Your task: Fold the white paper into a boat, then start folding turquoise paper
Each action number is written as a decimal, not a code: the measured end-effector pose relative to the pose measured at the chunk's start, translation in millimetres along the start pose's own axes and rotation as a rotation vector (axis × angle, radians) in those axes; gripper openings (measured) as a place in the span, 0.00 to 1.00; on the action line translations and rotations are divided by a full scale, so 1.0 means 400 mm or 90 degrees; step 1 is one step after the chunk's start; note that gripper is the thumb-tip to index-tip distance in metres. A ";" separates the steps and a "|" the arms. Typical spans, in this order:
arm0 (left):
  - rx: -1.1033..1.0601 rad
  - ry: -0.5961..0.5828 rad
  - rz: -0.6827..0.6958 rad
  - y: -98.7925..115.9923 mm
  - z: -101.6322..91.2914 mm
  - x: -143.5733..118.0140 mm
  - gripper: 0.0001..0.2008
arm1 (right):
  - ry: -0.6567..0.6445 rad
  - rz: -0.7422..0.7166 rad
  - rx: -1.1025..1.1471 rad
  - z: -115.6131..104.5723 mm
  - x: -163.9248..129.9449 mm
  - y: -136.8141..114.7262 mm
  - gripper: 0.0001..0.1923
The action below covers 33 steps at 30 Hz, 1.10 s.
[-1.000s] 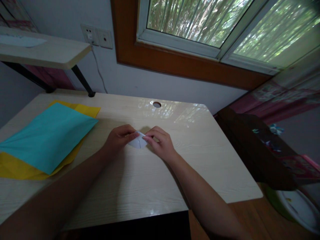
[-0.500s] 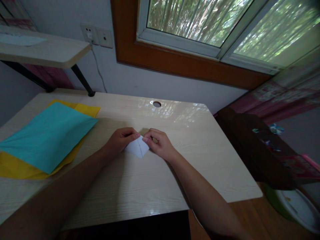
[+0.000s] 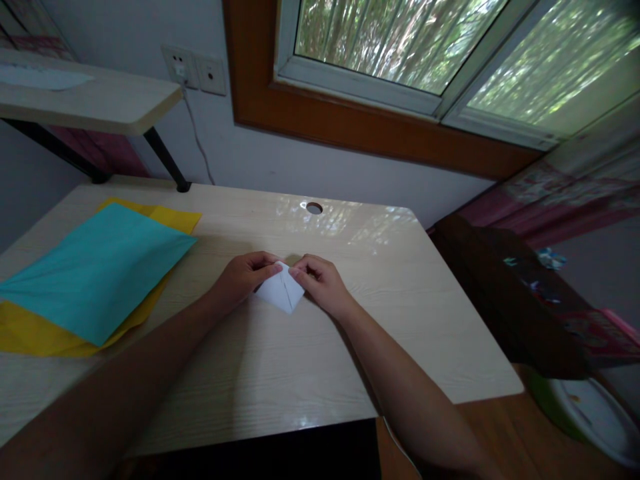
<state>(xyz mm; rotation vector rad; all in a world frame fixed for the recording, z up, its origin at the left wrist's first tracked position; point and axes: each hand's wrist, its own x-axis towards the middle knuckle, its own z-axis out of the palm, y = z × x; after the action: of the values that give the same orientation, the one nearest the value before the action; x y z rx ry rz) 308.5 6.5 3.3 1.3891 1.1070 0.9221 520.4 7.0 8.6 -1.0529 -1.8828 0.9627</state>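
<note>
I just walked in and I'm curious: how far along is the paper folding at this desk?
Partly done: the small white paper already shows a centre crease and a pointed shape. The left hand and right hand pinch its top edges just above the desk. The teal sheet and the yellow sheet beneath it lie flat, unfolded.

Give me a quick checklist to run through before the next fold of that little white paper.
1. Both hands on the paper: ok; left hand and right hand pinch the folded white paper.
2. Paper over the desk: ok.
3. Centre crease visible: ok.
4. Edges aligned: cannot tell, fingers cover the top.
5. Teal sheet and yellow sheet apart from the fold: ok.
</note>
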 end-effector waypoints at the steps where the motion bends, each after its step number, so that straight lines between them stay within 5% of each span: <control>1: -0.011 0.007 -0.001 -0.003 0.001 0.001 0.16 | -0.002 0.015 0.007 0.002 0.000 0.002 0.16; 8: -0.053 0.008 0.061 -0.032 0.006 0.012 0.16 | -0.052 0.057 0.013 0.017 -0.001 0.000 0.19; 15: -0.096 -0.053 0.067 -0.028 0.011 0.007 0.32 | 0.051 0.114 0.098 0.004 0.002 0.011 0.19; 25: -0.135 -0.104 0.039 -0.020 0.006 0.002 0.26 | 0.072 0.132 0.144 0.000 0.000 0.018 0.20; 33: 0.071 -0.034 0.065 -0.005 0.003 0.000 0.15 | 0.024 0.116 0.149 0.001 -0.002 -0.005 0.19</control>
<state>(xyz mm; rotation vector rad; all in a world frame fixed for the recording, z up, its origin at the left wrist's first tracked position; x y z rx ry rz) 309.4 6.3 1.4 1.5652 1.0697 0.9018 519.8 5.6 9.8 -1.1052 -1.6171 1.2262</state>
